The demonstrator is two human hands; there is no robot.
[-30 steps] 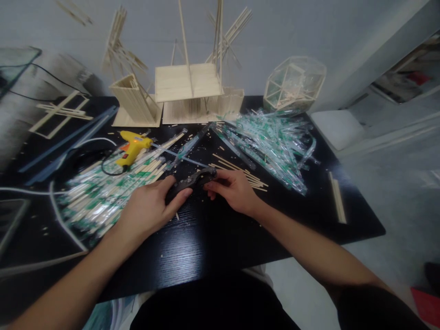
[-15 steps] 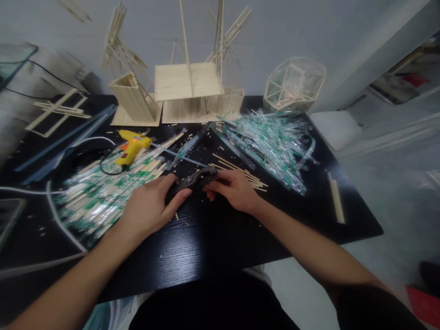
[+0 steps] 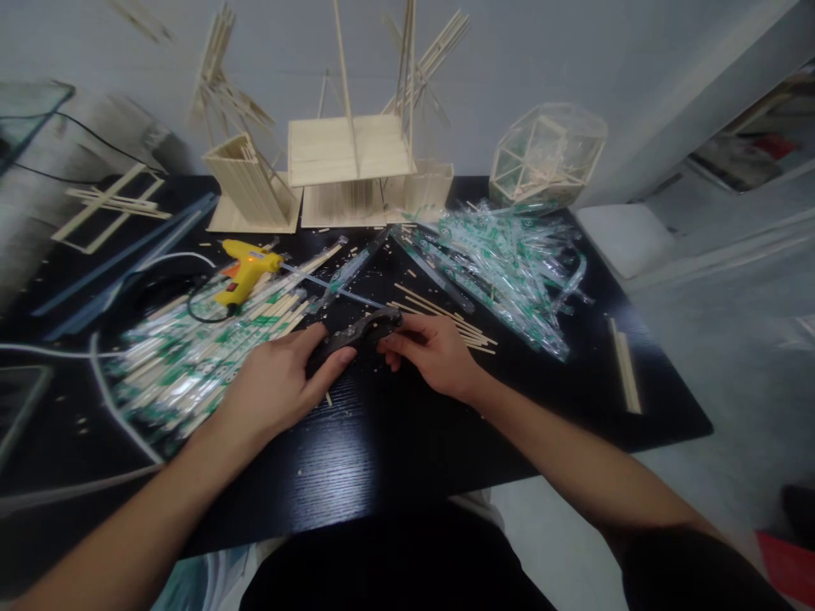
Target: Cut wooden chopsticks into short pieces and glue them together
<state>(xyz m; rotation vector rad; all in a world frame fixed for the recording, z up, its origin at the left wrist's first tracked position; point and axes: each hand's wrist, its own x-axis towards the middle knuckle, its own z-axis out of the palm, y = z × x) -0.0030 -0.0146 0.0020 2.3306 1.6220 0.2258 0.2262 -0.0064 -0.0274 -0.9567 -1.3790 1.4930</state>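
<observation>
My left hand (image 3: 280,373) is closed around the handle of a black hand tool with a curved head (image 3: 368,326); it may be pliers or a cutter, but its exact kind does not show. At the tool's right end, my right hand (image 3: 433,350) has its thumb and fingers pinched together. What sits between those fingertips, if anything, is too small to make out. Just beyond the right hand lie several thin wooden sticks (image 3: 439,316) on the black table (image 3: 407,441). A short stick piece (image 3: 329,399) rests below the left fingers.
A yellow glue gun (image 3: 247,273) lies on plastic-wrapped sticks (image 3: 191,365) at left. Crumpled plastic wrappers (image 3: 509,271) are heaped to the right. Wooden stick structures (image 3: 350,148) and a clear-sided polyhedron (image 3: 548,157) stand at the back. A small stick bundle (image 3: 625,365) lies near the right edge.
</observation>
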